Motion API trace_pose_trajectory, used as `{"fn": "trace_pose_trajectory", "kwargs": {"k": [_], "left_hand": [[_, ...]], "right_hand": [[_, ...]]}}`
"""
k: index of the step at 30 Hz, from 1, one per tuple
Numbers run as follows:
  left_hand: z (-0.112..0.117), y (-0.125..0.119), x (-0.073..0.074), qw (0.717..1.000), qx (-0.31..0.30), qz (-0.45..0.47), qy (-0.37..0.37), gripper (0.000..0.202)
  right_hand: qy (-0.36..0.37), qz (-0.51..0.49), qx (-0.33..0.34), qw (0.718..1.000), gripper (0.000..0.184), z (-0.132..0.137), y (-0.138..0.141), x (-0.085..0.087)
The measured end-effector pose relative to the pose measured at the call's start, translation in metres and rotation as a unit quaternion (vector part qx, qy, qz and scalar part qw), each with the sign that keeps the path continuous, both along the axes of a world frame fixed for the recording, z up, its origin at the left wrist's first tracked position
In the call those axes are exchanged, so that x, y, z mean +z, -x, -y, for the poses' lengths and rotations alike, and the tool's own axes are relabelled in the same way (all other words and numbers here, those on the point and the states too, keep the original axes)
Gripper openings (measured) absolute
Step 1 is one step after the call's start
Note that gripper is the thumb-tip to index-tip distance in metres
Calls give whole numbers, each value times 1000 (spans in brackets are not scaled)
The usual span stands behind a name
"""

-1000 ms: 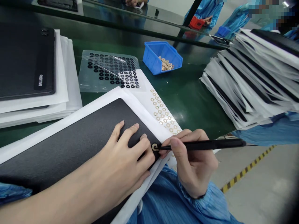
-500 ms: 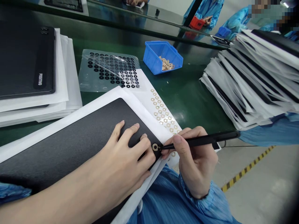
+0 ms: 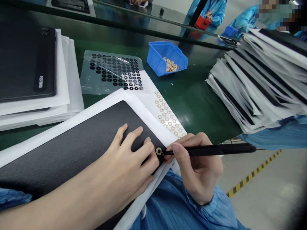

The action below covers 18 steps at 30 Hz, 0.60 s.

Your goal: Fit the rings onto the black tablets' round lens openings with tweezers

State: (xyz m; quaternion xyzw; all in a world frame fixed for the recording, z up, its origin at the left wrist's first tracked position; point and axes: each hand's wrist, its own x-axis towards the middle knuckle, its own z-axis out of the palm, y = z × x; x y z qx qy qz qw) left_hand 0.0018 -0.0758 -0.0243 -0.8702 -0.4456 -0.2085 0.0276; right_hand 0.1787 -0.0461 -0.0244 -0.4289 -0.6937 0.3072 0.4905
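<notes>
My left hand [image 3: 129, 156] rests on a black textured panel [image 3: 79, 150], its fingers pressing near the panel's corner. The panel lies on a white sheet [image 3: 79, 111] across my lap and the table edge. A small gold-and-black ring [image 3: 158, 151] sits at that corner, just beyond my left fingertips. My right hand [image 3: 198, 167] grips a slim black pen-like tool [image 3: 216, 149], and the tool's tip touches the ring. A white backing strip with several gold rings [image 3: 165, 115] lies just beyond my right hand.
Black rings on clear film [image 3: 110, 72] and a blue bin of tan small parts [image 3: 166, 59] stand on the green table [image 3: 192, 95]. Stacks of wrapped panels lie left [image 3: 26, 64] and right [image 3: 259, 80]. Co-workers in blue smocks [image 3: 213, 12] work beyond.
The black tool has swung from tilting up to the right to lying nearly level, its tip still at the ring. My left hand has stayed in place on the panel.
</notes>
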Motion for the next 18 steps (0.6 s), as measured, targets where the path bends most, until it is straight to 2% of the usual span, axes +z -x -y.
{"fn": "trace_pose_trajectory", "kwargs": {"k": [8, 12, 18], "left_hand": [[1, 2, 10, 998, -9, -61, 30, 26], [0, 2, 9, 999, -10, -42, 17, 24], [0, 1, 1, 1000, -5, -10, 5, 22]], "right_hand": [[52, -61, 7, 997, 14, -1, 6, 0], [59, -82, 5, 995, 14, -3, 6, 2], [34, -13, 19, 999, 9, -1, -2, 3]]}}
